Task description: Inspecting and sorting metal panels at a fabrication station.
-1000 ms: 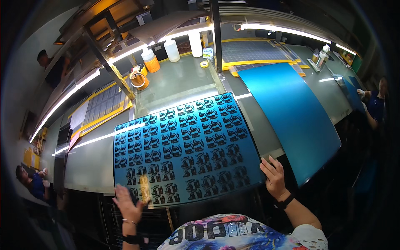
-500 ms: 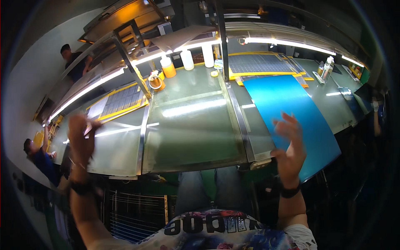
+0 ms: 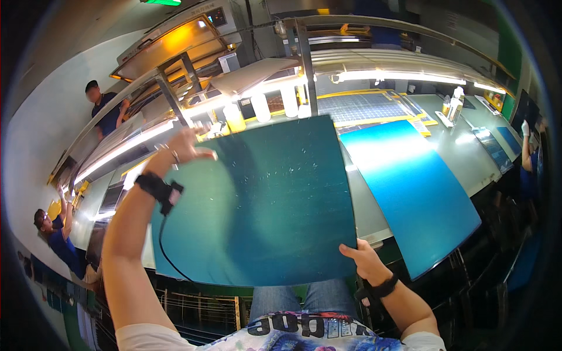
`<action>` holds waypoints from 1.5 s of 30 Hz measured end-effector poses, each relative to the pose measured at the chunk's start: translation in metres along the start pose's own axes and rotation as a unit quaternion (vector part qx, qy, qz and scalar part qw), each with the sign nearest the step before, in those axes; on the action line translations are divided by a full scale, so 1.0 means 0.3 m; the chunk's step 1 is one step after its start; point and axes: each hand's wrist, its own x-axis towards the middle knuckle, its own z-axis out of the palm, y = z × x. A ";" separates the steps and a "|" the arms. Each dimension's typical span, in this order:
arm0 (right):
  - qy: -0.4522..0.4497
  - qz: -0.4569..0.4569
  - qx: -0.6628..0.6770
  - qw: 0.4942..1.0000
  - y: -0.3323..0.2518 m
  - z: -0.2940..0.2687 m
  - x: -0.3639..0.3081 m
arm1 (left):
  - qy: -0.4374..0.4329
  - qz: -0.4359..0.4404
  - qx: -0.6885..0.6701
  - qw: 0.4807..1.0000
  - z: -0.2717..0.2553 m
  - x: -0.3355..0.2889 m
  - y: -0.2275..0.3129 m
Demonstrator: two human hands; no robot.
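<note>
I hold a large dark teal sheet [image 3: 263, 199] raised in front of me over the glass workbench [image 3: 456, 152]. My left hand [image 3: 184, 146] grips its upper left corner, arm lifted high, with a black wrist strap and a cable hanging from it. My right hand [image 3: 363, 260] pinches the lower right corner, also wearing a black wristband. The sheet's plain side faces me and hides most of the bench behind it.
A second bright blue sheet [image 3: 410, 187] lies on the bench to the right. White and orange bottles [image 3: 263, 108] stand at the back, with a patterned panel in a yellow frame [image 3: 363, 108]. Other people work at the far left [image 3: 108, 111], [image 3: 55, 234] and far right [image 3: 527, 146].
The patterned sheet lay flat on the bench a second ago; then both hands were up with the bench bare. Now the sheet is raised with its plain side toward me.
</note>
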 end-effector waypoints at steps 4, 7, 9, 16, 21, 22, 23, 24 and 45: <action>0.021 0.111 -0.022 0.993 0.008 -0.051 0.125 | -0.253 -0.002 -0.013 0.967 0.365 -0.166 0.066; 0.012 0.076 -0.029 0.997 -0.035 -0.117 0.111 | -0.324 -0.006 0.025 0.946 0.617 -0.277 0.142; 0.058 0.003 -0.323 0.945 -0.163 -0.128 0.008 | -0.305 -0.069 -0.026 0.950 0.721 -0.348 0.171; 0.595 -0.185 -0.258 0.738 -0.161 -0.689 -0.536 | -0.287 -0.110 -0.038 0.951 0.704 -0.332 0.237; 0.424 -0.211 0.191 0.860 -0.040 -0.950 -0.483 | -0.301 -0.105 -0.027 0.948 0.707 -0.314 0.245; 0.465 -0.224 0.156 0.842 -0.029 -0.975 -0.444 | -0.308 -0.099 -0.013 0.946 0.687 -0.303 0.273; 0.501 -0.235 0.123 0.824 -0.032 -0.962 -0.403 | -0.305 -0.098 -0.016 0.947 0.689 -0.291 0.277; 0.497 -0.236 0.122 0.826 -0.056 -0.928 -0.390 | -0.303 -0.078 0.008 0.950 0.688 -0.282 0.260; 0.241 -0.214 -0.786 0.528 -0.259 -0.352 -0.833 | -0.400 -0.134 -0.890 0.170 0.772 -0.059 1.380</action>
